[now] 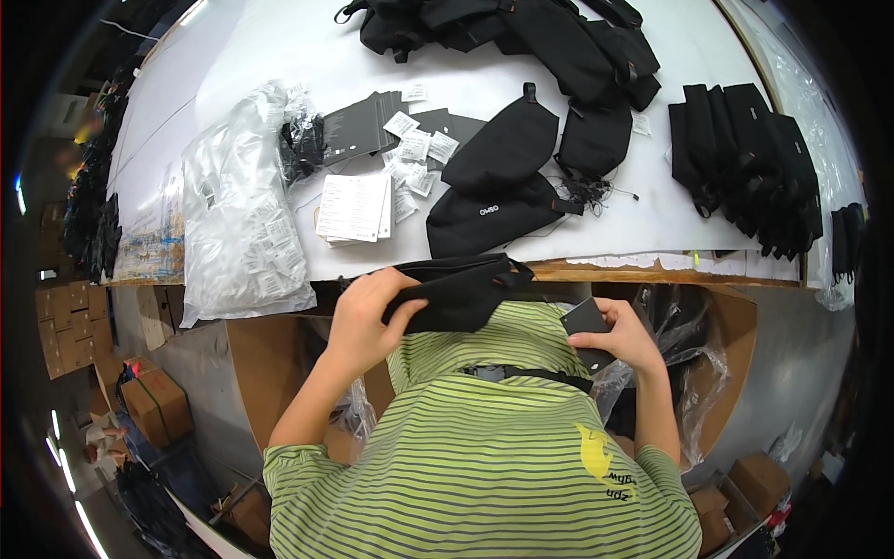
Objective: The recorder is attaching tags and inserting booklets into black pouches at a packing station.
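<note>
My left hand (371, 315) is closed on a black fabric pouch (458, 300), thumb on the near side and fingers over the upper edge. The pouch is held just in front of the table's near edge, its mouth partly spread. Off to the right, my right hand (616, 334) pinches a small dark card (585, 323), apart from the pouch. Directly beyond the held pouch, two more black pouches (503, 140) overlap on the table. A bundle of thin black cords (585, 192) lies beside them.
White paper cards (354, 207), small white packets (410, 149) and dark cards (354, 129) lie left of centre. A clear plastic bag (244, 214) of packets hangs over the table's edge. Black pouches are heaped at the back (521, 33) and stacked on the right (750, 158). Open cartons (270, 373) stand below.
</note>
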{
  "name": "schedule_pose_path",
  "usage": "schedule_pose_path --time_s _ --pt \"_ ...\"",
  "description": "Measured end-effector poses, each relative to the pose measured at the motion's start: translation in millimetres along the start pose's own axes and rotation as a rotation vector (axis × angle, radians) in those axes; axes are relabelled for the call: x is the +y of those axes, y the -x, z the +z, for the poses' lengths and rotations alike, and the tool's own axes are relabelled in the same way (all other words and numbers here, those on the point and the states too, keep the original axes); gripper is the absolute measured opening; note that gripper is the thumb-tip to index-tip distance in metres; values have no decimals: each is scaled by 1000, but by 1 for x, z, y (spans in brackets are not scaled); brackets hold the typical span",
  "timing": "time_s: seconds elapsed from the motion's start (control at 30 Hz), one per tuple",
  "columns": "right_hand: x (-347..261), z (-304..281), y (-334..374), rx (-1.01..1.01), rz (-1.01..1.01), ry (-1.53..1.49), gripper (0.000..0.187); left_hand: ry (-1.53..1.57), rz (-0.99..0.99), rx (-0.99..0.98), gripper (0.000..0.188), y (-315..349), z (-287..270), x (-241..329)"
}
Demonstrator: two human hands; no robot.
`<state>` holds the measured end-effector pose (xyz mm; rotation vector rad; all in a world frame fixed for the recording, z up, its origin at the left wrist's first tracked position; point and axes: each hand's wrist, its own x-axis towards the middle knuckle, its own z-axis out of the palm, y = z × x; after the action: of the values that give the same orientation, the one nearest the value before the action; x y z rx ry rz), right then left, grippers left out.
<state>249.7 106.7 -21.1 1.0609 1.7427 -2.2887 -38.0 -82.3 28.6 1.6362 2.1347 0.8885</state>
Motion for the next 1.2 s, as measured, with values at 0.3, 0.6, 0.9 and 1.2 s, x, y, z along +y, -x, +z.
schedule_pose_path --time_s 0.3,0.6,0.9,1.2 --pt "-42 -55 18 347 -202 28 22 -94 -38 -69 17 4 -6 9" --pt "-23 30 -56 176 -240 -1298 27 287 -144 -627 19 10 8 50" --pt "-40 20 -51 510 -498 -787 30 116 24 -478 21 -6 6 45" --pt "-69 48 -14 64 -497 1044 19 -58 536 -303 23 -34 27 50"
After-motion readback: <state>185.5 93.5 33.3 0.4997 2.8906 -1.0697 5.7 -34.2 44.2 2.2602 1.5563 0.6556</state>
